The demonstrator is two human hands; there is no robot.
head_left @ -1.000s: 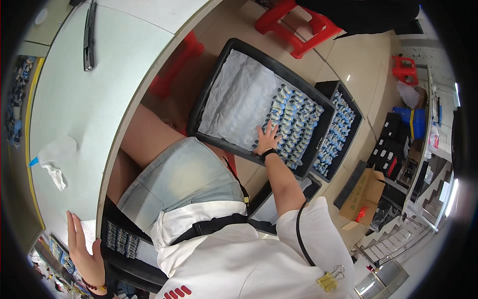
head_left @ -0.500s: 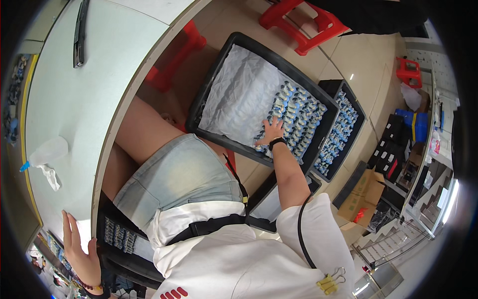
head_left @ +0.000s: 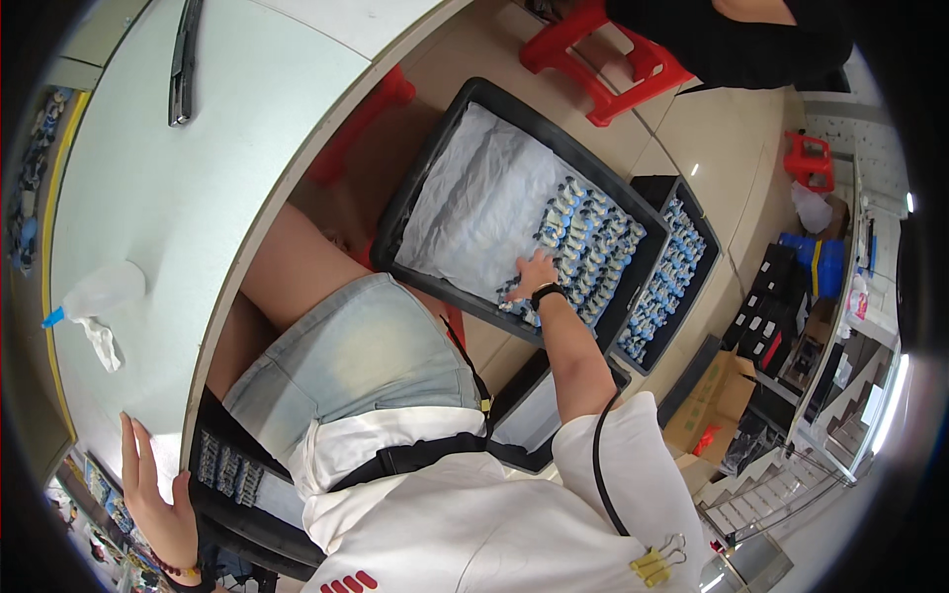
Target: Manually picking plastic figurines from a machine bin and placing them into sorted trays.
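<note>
Bright, even indoor light fills the fisheye frame; glare spots shine on the floor tiles (head_left: 692,168), edges bend and darken.

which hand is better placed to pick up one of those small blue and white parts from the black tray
Right. The right hand already rests on the rows of small blue-and-white parts in the black tray. The left hand lies flat on the white table, far from it.
</note>
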